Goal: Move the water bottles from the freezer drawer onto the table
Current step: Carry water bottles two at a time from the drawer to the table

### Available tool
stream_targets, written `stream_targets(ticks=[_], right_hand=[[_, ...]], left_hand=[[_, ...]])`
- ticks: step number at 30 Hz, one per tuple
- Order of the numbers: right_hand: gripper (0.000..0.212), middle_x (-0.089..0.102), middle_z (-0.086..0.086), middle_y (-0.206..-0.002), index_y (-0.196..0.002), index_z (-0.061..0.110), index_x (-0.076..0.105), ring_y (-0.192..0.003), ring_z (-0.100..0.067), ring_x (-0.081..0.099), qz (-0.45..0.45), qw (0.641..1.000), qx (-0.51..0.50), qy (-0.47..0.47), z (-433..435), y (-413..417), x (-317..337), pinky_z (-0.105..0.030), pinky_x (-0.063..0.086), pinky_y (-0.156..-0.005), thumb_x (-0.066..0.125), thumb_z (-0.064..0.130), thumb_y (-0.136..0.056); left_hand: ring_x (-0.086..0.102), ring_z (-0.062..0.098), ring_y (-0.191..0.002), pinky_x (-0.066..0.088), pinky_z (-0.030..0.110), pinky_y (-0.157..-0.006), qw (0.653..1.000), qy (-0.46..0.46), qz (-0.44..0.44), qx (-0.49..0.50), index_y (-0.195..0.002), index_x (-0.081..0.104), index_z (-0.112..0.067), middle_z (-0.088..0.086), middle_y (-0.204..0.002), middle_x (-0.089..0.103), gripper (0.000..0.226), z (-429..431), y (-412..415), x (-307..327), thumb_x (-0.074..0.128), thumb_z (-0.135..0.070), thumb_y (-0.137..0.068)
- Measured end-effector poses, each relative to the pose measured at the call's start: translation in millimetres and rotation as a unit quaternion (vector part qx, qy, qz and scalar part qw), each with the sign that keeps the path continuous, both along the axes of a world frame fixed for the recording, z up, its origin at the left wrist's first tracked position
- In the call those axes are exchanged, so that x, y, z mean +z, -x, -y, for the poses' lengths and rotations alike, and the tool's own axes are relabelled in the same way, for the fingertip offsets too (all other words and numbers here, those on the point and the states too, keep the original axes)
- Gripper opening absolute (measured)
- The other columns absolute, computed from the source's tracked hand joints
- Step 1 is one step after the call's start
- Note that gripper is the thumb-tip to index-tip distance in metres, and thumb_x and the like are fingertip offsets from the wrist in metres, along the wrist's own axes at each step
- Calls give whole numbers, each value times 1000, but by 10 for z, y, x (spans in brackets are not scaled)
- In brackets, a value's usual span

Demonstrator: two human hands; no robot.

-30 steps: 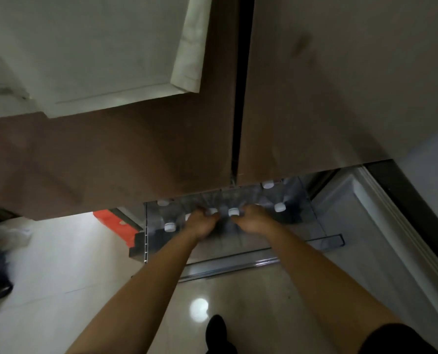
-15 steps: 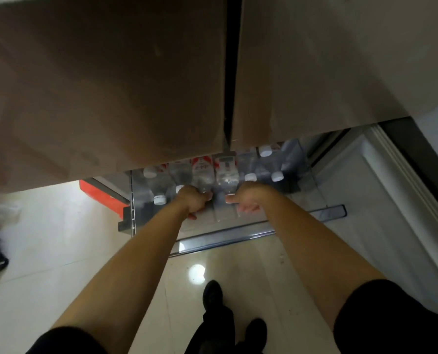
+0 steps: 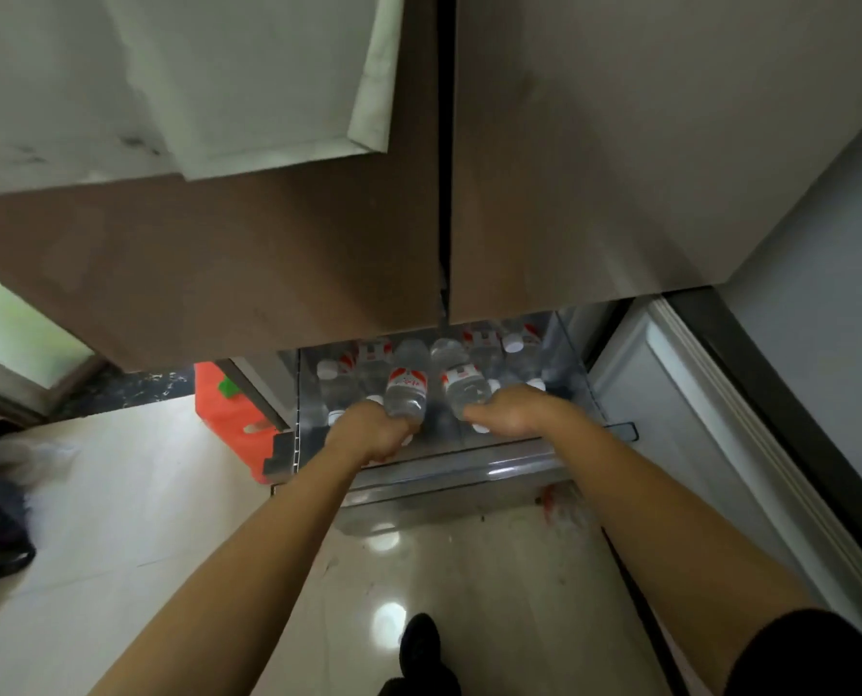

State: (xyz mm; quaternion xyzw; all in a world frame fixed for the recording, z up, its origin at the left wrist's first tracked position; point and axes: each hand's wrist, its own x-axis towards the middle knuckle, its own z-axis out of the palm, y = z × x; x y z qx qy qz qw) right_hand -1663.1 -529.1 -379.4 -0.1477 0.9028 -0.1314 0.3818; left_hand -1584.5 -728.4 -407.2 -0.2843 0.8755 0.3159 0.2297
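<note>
Now the left hand [image 3: 368, 434] grips one clear red-labelled water bottle [image 3: 407, 389] and the right hand [image 3: 511, 411] another [image 3: 464, 386], both at centre frame above the clear plastic freezer drawer [image 3: 449, 474]; best lift them straight, clearing the brown fridge doors [image 3: 318, 218].

Two clear, red-labelled water bottles [image 3: 407, 389] tilt cap-end down above more white-capped bottles [image 3: 511, 344] standing in the open freezer drawer [image 3: 469, 469].

dim, soft blur, floor [image 3: 117, 494] glare
</note>
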Motion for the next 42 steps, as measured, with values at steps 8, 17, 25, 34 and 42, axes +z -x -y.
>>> stream_targets(ticks=[8,17,25,34,42], right_hand=[[60,66,-4,-106,-107,18,65,-91,-24,60,-281,953,81,-77,-309,-102,577,-32,38,-67,42,70,-86],[48,59,-10,-122,-124,18,46,-104,-30,60,-331,942,-2,56,-255,-434,109,-36,42,-71,45,55,-93],[83,54,2,-138,-140,35,28,-121,-24,56,-115,957,-142,225,-300,-514,-234,-47,49,-98,75,57,-75],[84,59,-1,-133,-138,29,31,-117,-28,60,-174,938,-217,208,-162,-490,-392,-40,51,-91,79,54,-74],[71,65,5,-119,-124,43,40,-105,-22,64,-210,906,-223,291,-203,-639,-132,-39,56,-84,84,49,-69]], left_hand=[[65,32,-85,41,30,-60,953,259,-152,-50,-90,67,-9,10,-89,66,52,-65,-347,573,57,-60,-81],[62,21,-104,50,35,-83,949,-19,-314,-23,-126,56,-25,1,-118,66,38,-316,-452,243,55,-46,-95],[59,27,-116,51,47,-97,969,-124,-215,-5,-137,26,-28,5,-131,56,80,-333,-270,-64,79,-37,-78],[66,28,-105,54,38,-85,953,-59,-291,62,-124,34,-22,6,-117,66,65,-352,-201,-190,78,-41,-79],[64,15,-103,52,28,-84,902,-64,-406,129,-123,36,-35,-10,-113,64,63,-288,-526,251,80,-40,-78]])
